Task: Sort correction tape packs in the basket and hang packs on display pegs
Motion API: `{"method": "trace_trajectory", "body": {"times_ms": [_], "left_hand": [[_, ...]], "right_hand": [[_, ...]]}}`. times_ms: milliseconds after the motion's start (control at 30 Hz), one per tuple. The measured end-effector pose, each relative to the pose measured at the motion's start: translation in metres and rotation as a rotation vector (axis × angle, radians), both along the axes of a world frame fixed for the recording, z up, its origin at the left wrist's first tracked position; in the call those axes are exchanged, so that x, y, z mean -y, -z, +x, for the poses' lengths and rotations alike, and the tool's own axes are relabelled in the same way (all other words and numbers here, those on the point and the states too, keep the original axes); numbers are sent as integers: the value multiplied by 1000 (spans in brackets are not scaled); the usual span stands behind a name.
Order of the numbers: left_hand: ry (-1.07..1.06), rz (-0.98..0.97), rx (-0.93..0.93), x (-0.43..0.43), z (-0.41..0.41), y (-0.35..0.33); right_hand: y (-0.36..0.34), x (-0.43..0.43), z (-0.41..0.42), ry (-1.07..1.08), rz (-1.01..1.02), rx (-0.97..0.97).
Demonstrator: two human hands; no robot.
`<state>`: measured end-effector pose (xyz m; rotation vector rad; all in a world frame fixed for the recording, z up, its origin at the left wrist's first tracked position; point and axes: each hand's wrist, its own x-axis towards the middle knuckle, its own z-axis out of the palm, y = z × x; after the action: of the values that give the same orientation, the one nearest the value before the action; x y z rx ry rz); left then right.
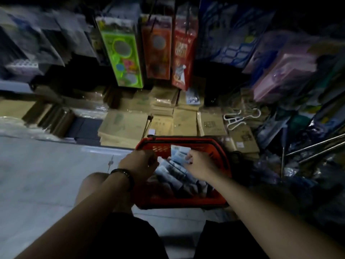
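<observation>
A red plastic basket (218, 144) stands on the floor in front of me, filled with several correction tape packs (173, 176) in pale blue and white wrapping. My right hand (202, 165) is over the basket's far right part and pinches a small stack of packs (179, 155) that stand upright. My left hand (139, 165), with a dark bracelet on the wrist, hovers at the basket's left rim with curled fingers; what it holds is hidden by the dim light.
Brown paper packs (123, 126) are stacked on the low shelf behind the basket. Green (121, 51), orange and red hanging packs (183, 51) dangle from pegs above. Bare metal pegs (315, 146) stick out at right. White clips (235, 118) lie on the stacks. Grey floor spreads left.
</observation>
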<state>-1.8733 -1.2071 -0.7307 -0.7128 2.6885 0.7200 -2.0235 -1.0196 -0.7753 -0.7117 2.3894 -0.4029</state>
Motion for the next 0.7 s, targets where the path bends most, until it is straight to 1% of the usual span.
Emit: {"method": "trace_trajectory", "body": {"times_ms": [67, 167, 233, 267, 333, 367, 400, 467, 567, 633, 700], "left_hand": [[-20, 26, 37, 2, 6, 23], [-63, 97, 76, 1, 15, 54], [-19, 96, 121, -1, 18, 70], [11, 88, 145, -1, 18, 77], [41, 122, 189, 1, 18, 91], [63, 149, 201, 1, 19, 95], [91, 159, 210, 3, 19, 100], [166, 99, 214, 7, 20, 111], [176, 68, 255, 9, 23, 122], [183, 41, 336, 9, 28, 129], [202, 12, 455, 9, 34, 133]], "right_hand": [[32, 2, 11, -3, 84, 19], [69, 5, 28, -2, 149, 69], [90, 8, 37, -23, 198, 98], [98, 11, 41, -24, 207, 84], [121, 20, 47, 20, 238, 69], [127, 23, 50, 43, 232, 67], [148, 25, 49, 62, 220, 64], [148, 39, 50, 73, 200, 62], [150, 51, 45, 20, 203, 48], [153, 54, 43, 2, 204, 18], [160, 55, 45, -9, 189, -63]]}}
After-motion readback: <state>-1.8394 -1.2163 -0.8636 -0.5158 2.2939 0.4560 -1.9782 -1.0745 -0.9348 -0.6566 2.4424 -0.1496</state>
